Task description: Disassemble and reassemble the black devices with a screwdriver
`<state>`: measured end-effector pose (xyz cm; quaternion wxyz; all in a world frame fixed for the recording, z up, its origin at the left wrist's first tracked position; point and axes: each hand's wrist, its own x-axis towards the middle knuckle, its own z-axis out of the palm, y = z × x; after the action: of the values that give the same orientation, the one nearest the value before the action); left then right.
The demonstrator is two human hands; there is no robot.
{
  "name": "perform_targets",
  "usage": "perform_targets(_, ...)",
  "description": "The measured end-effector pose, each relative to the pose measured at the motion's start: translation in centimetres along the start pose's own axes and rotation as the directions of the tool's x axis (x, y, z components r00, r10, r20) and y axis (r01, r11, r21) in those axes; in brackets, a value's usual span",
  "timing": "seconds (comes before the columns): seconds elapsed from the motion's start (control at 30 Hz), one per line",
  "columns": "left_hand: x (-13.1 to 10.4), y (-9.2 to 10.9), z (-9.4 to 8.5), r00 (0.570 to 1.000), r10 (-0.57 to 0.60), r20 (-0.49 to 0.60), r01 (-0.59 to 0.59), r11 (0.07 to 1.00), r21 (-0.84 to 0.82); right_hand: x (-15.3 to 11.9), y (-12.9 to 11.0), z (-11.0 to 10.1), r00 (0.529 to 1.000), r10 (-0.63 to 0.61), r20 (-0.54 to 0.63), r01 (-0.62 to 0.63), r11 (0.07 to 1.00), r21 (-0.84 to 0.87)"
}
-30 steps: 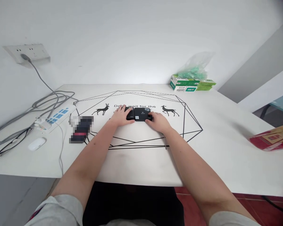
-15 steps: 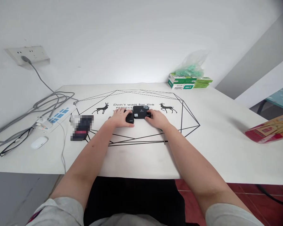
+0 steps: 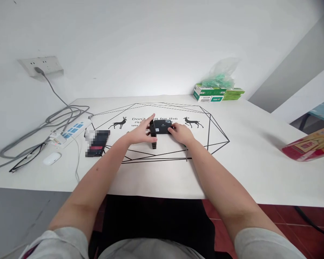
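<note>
My left hand (image 3: 140, 134) grips a thin black boxy device part (image 3: 153, 138), which is tipped up so its narrow edge with small openings faces me. Beside it lies a flat black square device part (image 3: 163, 126) with a small white label and a pale logo on its face. My right hand (image 3: 183, 134) has its thumb and fingers closed on the right edge of this flat part. A thin metal shaft (image 3: 186, 154) with a bit of green at its top sticks out beside my right forearm; the rest is hidden.
Left of my hands lie a phone (image 3: 97, 144), a white earbud case (image 3: 52, 158), glasses (image 3: 28, 158), and a power strip (image 3: 75, 131) with grey cable (image 3: 50, 117). Green-and-white boxes (image 3: 210, 94) stand at the back. A red-and-yellow package (image 3: 310, 145) is at right.
My left hand has tipped its black part from lying flat up onto its edge. My right hand stays at the flat part's right edge. The view has shifted slightly.
</note>
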<state>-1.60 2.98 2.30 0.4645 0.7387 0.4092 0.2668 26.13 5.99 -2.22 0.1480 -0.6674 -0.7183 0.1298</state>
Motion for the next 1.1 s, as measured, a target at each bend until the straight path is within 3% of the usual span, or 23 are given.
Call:
perform_targets(0.17,-0.7,-1.9,3.0,0.995,0.069,-0.069,-0.085,0.960,-0.267,0.0,-0.4,-0.2,0.999,0.019,0.029,-0.019,1.000,-0.022)
perform_targets(0.3,-1.8,-3.6,2.4,0.997,0.048,-0.054,-0.062,0.952,-0.300,-0.4,-0.5,-1.3,0.996,0.062,0.058,-0.058,0.996,-0.061)
perform_targets(0.37,-2.6,-4.0,1.5,0.999,0.033,-0.017,-0.036,0.980,-0.195,-0.7,-0.2,-2.2,0.990,0.132,0.057,-0.126,0.986,-0.109)
perform_targets(0.47,-3.7,-4.1,0.6,1.000,-0.016,0.017,0.013,0.987,0.161,-1.2,0.5,-3.7,0.946,0.301,0.123,-0.272,0.939,-0.211)
perform_targets(0.57,-4.2,-3.7,0.9,0.993,-0.085,0.079,0.052,0.935,0.350,-1.3,0.8,-4.6,0.898,0.325,0.298,-0.269,0.939,-0.213)
perform_targets(0.63,-4.1,-3.5,1.6,0.989,-0.107,0.103,0.055,0.908,0.415,-1.2,0.8,-4.7,0.906,0.289,0.308,-0.260,0.956,-0.133)
perform_targets(0.73,-3.7,-3.3,2.6,0.985,-0.107,0.138,0.027,0.874,0.486,-1.1,0.5,-4.7,0.944,0.260,0.203,-0.254,0.966,-0.052)
perform_targets(0.83,-3.3,-3.4,2.7,0.981,-0.098,0.168,-0.006,0.849,0.529,-1.1,0.0,-4.6,0.975,0.215,-0.053,-0.210,0.973,0.095)
perform_targets(0.93,-2.9,-3.5,2.3,0.976,-0.081,0.202,-0.044,0.834,0.550,-1.3,-0.9,-4.2,0.918,0.135,-0.372,0.006,0.935,0.356)
perform_targets(1.03,-2.6,-3.7,2.0,0.970,-0.075,0.232,-0.072,0.819,0.570,-2.0,-2.7,-3.1,0.853,0.049,-0.520,0.263,0.819,0.510)
perform_targets(1.1,-2.6,-3.9,1.9,0.969,-0.092,0.232,-0.067,0.800,0.597,-2.7,-4.1,-2.2,0.820,-0.050,-0.571,0.395,0.772,0.498)
